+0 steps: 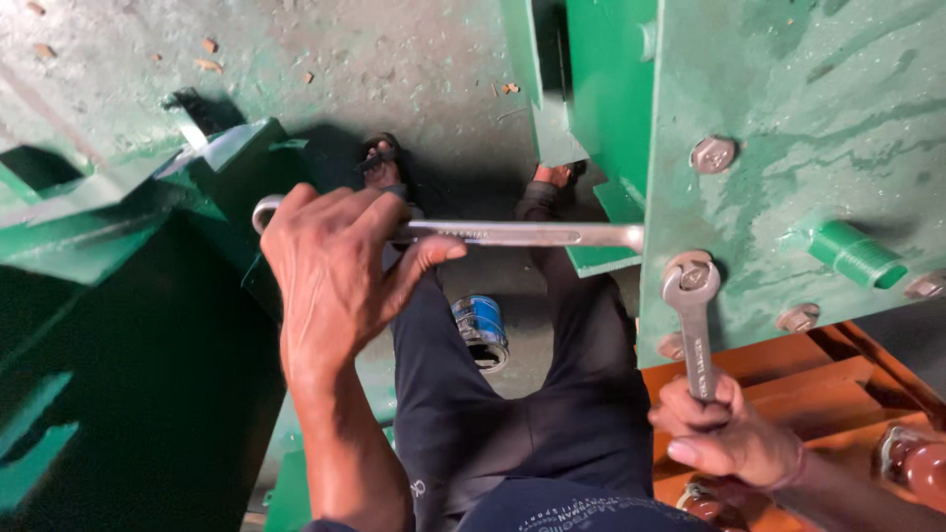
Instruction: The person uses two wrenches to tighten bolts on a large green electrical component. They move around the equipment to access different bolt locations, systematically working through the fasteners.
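Your left hand (330, 271) is wrapping closed around the long wrench (512, 233), gripping near its ring end, thumb pressing along the shaft. That wrench is lying level, and its far end is disappearing behind the edge of the green plate (818, 148), so you cannot tell what it is seated on. Your right hand (724, 433) is closing on the handle of the short wrench (692, 320), which is standing upright with its open jaw sitting on a bolt head (694, 277) near the plate's left edge.

Around you: another bolt (713, 154) higher on the plate, a green threaded stub (855, 253) sticking out to the right, more bolts (798, 317) along the lower edge. Orange steel frame (788, 369) is crowding just under your right hand. A green angled bracket (148, 187) and a dark panel are closing in left of your left hand. A blue can (480, 330) is lying on the floor between your legs (512, 424), sandalled feet (379, 163) beyond it.

Open room is lying mainly in the gap between bracket and plate, above the concrete floor (394, 59); the long wrench is spanning most of it.
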